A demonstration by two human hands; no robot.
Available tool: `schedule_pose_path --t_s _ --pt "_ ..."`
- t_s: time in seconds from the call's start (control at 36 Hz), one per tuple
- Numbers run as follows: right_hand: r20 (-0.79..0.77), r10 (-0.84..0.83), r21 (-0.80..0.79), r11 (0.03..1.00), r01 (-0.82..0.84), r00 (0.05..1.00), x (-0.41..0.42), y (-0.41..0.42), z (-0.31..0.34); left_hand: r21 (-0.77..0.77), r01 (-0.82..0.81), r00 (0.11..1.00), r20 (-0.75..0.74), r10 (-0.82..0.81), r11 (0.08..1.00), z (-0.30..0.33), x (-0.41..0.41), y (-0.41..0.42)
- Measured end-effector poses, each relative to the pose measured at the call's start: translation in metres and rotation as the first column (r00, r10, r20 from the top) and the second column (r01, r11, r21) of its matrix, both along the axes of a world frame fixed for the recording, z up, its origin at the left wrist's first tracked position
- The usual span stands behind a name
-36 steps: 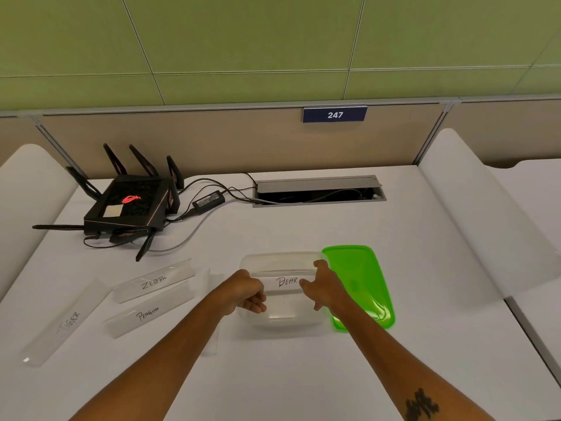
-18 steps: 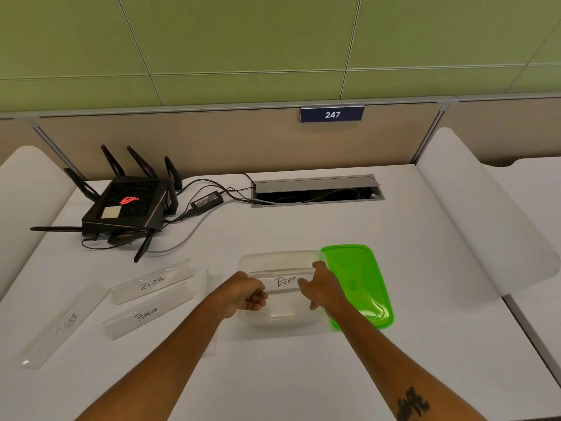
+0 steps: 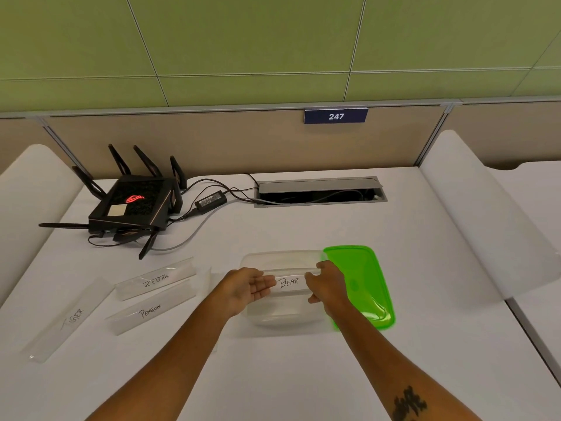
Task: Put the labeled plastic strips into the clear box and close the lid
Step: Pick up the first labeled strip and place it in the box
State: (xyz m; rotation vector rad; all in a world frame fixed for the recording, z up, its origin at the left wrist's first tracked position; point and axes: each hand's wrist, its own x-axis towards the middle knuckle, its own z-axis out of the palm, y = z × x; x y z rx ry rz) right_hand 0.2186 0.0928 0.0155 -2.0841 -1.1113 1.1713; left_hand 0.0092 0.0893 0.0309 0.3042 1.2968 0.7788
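A clear plastic strip labeled BEAR (image 3: 288,282) lies across the open clear box (image 3: 282,257) at the middle of the white desk. My right hand (image 3: 329,284) pinches the strip's right end, inside the box's right side. At the strip's left end my left hand (image 3: 249,288) has its fingers stretched out and loose against it. The green lid (image 3: 364,287) lies flat, touching the box's right side. Left of the box lie strips marked ZEBRA (image 3: 156,279), PENGUIN (image 3: 150,311) and TIGER (image 3: 71,319). Another clear strip (image 3: 210,276) is partly hidden by my left forearm.
A black router (image 3: 133,202) with antennas, its power adapter (image 3: 211,202) and cables sit at the back left. An open cable hatch (image 3: 318,192) is set in the desk behind the box. White rounded dividers (image 3: 473,214) bound the desk on both sides.
The BEAR strip has sunk a little lower into the box. My left hand went from a closed fist grip to loose, stretched fingers. The right hand keeps its hold.
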Motion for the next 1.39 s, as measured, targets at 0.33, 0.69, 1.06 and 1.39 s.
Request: schedule_pose_path --t_s 0.33,0.69,1.06,1.39 --pt "0.177 0.128 0.081 0.986 -0.144 0.976 0.000 -0.006 -0.014 0.012 0.113 0.970 -0.219 -0.108 0.994 -0.001 0.006 -0.007" --pt "0.331 0.449 -0.015 0.882 -0.471 0.830 -0.011 -0.014 -0.031 -0.045 0.335 0.840 -0.439 -0.320 0.941 -0.007 0.022 -0.009" --pt "0.369 0.458 0.053 0.858 -0.510 0.809 -0.013 -0.019 -0.028 0.025 0.352 0.820 -0.491 -0.295 0.936 0.001 0.020 -0.017" --pt "0.377 0.356 0.397 0.772 -0.497 0.855 -0.058 -0.010 0.002 0.344 0.021 0.847 -0.505 0.166 0.939 0.028 -0.034 -0.059"
